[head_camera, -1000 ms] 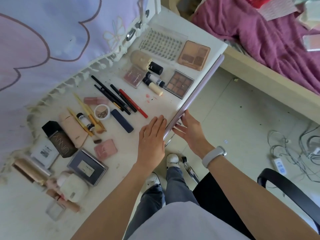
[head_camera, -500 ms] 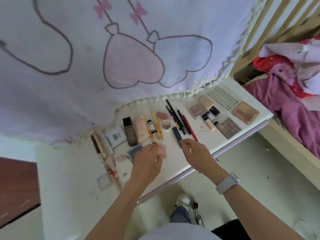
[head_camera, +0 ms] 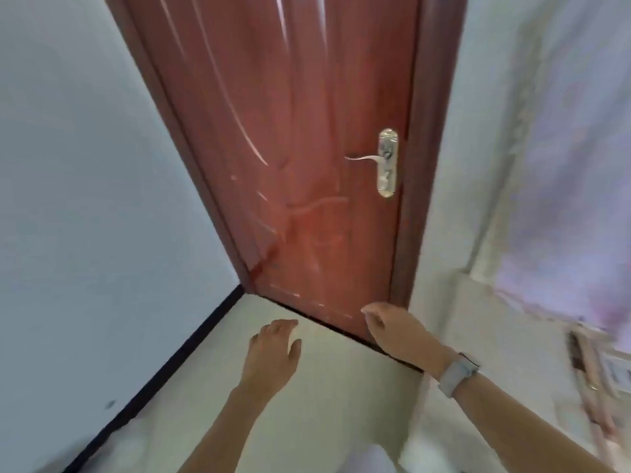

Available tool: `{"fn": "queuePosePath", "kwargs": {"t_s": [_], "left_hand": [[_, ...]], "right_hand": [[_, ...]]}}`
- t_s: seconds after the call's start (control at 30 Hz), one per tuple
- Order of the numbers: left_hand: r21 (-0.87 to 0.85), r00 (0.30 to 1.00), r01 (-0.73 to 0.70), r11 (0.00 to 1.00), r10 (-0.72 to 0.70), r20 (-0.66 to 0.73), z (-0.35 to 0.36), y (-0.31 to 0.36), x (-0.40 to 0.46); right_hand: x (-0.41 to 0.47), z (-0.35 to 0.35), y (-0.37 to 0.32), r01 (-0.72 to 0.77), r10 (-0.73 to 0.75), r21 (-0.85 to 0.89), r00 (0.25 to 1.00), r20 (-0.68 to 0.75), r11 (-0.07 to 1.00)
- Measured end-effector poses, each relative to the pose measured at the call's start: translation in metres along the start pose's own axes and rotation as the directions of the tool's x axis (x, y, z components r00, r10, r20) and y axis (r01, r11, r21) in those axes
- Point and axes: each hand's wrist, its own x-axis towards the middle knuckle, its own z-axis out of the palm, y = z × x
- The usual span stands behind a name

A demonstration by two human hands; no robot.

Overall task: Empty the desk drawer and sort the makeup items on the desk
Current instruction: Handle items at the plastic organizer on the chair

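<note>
My view points away from the desk toward a door. My left hand (head_camera: 273, 346) hangs in the air over the floor, fingers loosely curled, holding nothing. My right hand (head_camera: 396, 327), with a grey watch on the wrist, is also in the air with relaxed fingers and holds nothing. Only the desk's left end (head_camera: 512, 336) shows at the right edge, blurred, with a few makeup items (head_camera: 594, 373) on it. The drawer is out of view.
A red-brown door (head_camera: 290, 148) with a brass handle (head_camera: 386, 162) stands shut ahead. A white wall (head_camera: 85, 199) with a dark baseboard runs on the left. A pale patterned cloth (head_camera: 573, 165) hangs on the right. Pale floor (head_camera: 307, 387) lies below.
My view has swung left from the desk and its makeup to the door. Both hands have left the desk and now hang in the air holding nothing.
</note>
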Motion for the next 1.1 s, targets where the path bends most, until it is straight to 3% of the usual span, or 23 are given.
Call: {"fn": "queuePosePath", "kwargs": {"t_s": [0.1,0.2,0.33,0.47,0.63,0.7,0.9,1.0,1.1], "left_hand": [[-0.025,0.951,0.277,0.961,-0.278,-0.135,-0.05,-0.102,-0.052],[-0.076,0.818,0.523,0.849,-0.525,-0.235,-0.086,-0.183,-0.126],[-0.197,0.536,0.769,0.608,-0.781,-0.32,-0.113,-0.255,-0.251],[-0.296,0.21,0.903,0.311,-0.921,-0.327,-0.118,-0.302,-0.38],[-0.403,-0.159,0.914,-0.037,-0.949,-0.274,-0.11,-0.349,-0.517],[-0.444,-0.289,0.881,-0.163,-0.929,-0.232,-0.107,-0.358,-0.561],[-0.518,-0.652,0.679,-0.52,-0.751,-0.102,-0.096,-0.331,-0.687],[-0.542,-0.78,0.539,-0.644,-0.625,-0.033,-0.089,-0.316,-0.754],[-0.522,-0.826,0.482,-0.704,-0.564,0.0,-0.086,-0.324,-0.828]], "right_hand": [[0.04,0.051,-0.108,0.203,-0.193,-0.048,0.968,0.161,0.978],[0.055,0.111,-0.213,0.465,-0.426,-0.08,0.858,0.285,0.882],[0.04,0.211,-0.336,0.705,-0.606,-0.011,0.618,0.501,0.709],[-0.009,0.319,-0.443,0.857,-0.658,0.079,0.327,0.678,0.509],[-0.093,0.445,-0.555,0.938,-0.629,0.25,-0.044,0.776,0.242],[-0.132,0.493,-0.594,0.937,-0.592,0.308,-0.155,0.791,0.167],[-0.291,0.594,-0.677,0.852,-0.359,0.505,-0.519,0.776,-0.139],[-0.376,0.633,-0.7,0.765,-0.267,0.591,-0.643,0.717,-0.255],[-0.459,0.678,-0.723,0.692,-0.188,0.641,-0.715,0.674,-0.333]]}}
